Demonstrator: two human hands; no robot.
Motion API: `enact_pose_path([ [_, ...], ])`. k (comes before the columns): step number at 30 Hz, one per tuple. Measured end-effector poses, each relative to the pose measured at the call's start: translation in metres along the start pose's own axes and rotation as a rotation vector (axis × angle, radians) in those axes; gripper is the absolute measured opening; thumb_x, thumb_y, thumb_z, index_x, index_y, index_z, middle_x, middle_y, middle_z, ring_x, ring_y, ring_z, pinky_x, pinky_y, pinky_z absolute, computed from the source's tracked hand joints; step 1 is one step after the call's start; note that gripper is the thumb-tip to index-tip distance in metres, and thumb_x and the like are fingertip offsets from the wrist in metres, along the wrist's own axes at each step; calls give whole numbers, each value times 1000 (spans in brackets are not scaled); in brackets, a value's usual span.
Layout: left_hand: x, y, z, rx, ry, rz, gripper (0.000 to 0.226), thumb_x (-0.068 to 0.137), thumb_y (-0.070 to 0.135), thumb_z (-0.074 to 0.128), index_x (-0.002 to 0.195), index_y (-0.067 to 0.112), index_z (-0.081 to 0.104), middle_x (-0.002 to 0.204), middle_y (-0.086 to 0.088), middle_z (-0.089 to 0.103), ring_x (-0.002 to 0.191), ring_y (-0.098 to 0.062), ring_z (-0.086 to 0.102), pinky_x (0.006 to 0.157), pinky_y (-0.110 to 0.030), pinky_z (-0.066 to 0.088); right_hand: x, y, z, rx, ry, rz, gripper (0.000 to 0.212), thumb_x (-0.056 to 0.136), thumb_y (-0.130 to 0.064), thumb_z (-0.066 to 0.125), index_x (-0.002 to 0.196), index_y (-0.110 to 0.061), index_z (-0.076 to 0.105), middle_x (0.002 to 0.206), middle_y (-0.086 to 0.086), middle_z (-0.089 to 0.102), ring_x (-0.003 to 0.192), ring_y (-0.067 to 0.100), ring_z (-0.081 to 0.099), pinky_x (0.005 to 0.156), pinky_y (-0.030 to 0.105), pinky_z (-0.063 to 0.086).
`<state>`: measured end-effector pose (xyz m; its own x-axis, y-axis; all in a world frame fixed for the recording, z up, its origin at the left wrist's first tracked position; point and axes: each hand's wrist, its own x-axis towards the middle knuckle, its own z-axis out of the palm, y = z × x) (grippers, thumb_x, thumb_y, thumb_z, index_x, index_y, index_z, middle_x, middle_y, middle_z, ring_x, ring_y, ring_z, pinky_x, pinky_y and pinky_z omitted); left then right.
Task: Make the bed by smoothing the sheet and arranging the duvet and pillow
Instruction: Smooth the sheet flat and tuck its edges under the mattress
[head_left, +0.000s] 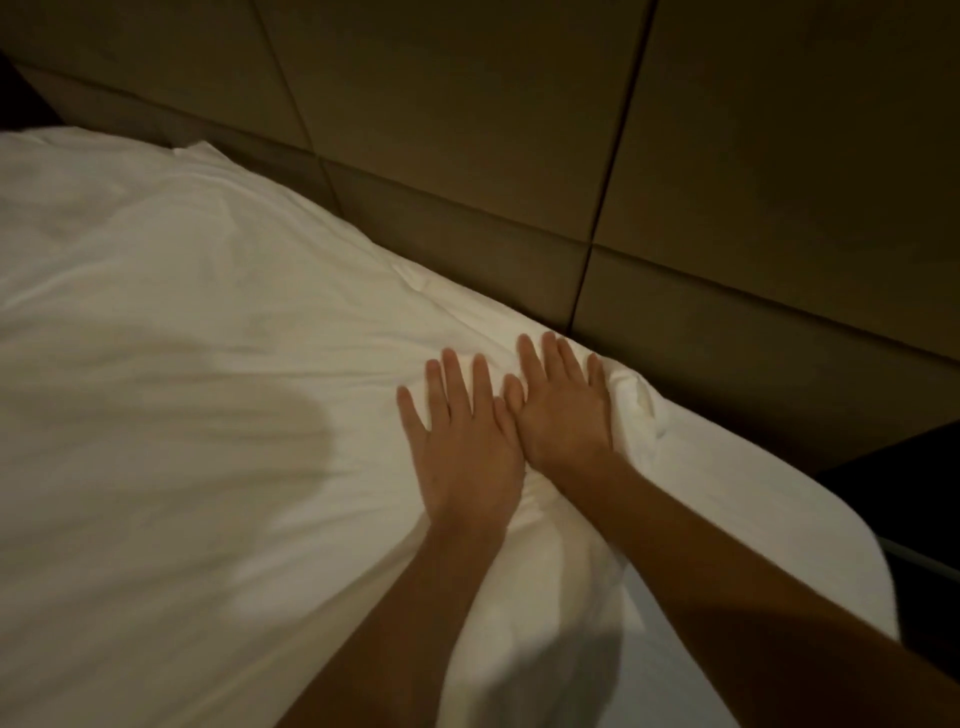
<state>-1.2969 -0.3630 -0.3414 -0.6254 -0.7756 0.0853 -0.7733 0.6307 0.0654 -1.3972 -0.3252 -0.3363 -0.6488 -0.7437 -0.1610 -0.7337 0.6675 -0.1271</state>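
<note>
A white duvet (182, 364) covers most of the bed, wrinkled and slightly blurred. My left hand (462, 441) lies flat on it, palm down with fingers spread. Right beside it, touching at the thumb side, my right hand (563, 405) also presses flat on the white fabric near its bunched edge (641, 410) by the headboard. Neither hand holds anything. A smoother strip of white sheet (670, 670) shows below my right forearm. I see no separate pillow.
A padded brown headboard (519, 130) with dark seams runs diagonally behind the bed. The bed's rounded corner (852, 561) ends at the right, with a dark gap (924, 519) beyond it. A shadow falls on the duvet at centre left.
</note>
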Motion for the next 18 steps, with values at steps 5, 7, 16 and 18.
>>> enact_pose_path([
  [5, 2, -1, 3, -18, 36, -24, 58, 101, 39, 8, 155, 22, 16, 162, -10, 13, 149, -26, 9, 118, -55, 4, -7, -1, -16, 27, 89, -30, 55, 103, -36, 10, 153, -14, 16, 159, 11, 20, 147, 25, 15, 120, 46, 6],
  [7, -1, -2, 1, -25, 54, -29, 57, 101, 38, 11, 154, 22, 21, 161, -9, 18, 149, -26, 14, 118, -54, 5, -22, 11, -23, 107, 313, 23, 58, 95, -25, 14, 138, -3, 45, 138, 20, 49, 130, 34, 43, 115, 48, 24],
  [16, -42, 34, -17, -101, 41, -4, 61, 100, 49, 14, 149, 20, 36, 155, -15, 32, 145, -33, 25, 114, -62, 13, -48, 54, -45, 807, 322, 500, 27, 101, -15, 38, 120, -9, 56, 111, 10, 60, 104, 27, 57, 89, 40, 48],
  [18, -58, 51, -21, -119, 3, 76, 69, 97, 59, 16, 149, 18, 37, 153, -19, 33, 144, -36, 27, 112, -66, 13, -48, 59, -48, 957, 358, 477, 21, 100, -15, 38, 107, -13, 58, 97, 5, 61, 92, 22, 59, 81, 38, 51],
])
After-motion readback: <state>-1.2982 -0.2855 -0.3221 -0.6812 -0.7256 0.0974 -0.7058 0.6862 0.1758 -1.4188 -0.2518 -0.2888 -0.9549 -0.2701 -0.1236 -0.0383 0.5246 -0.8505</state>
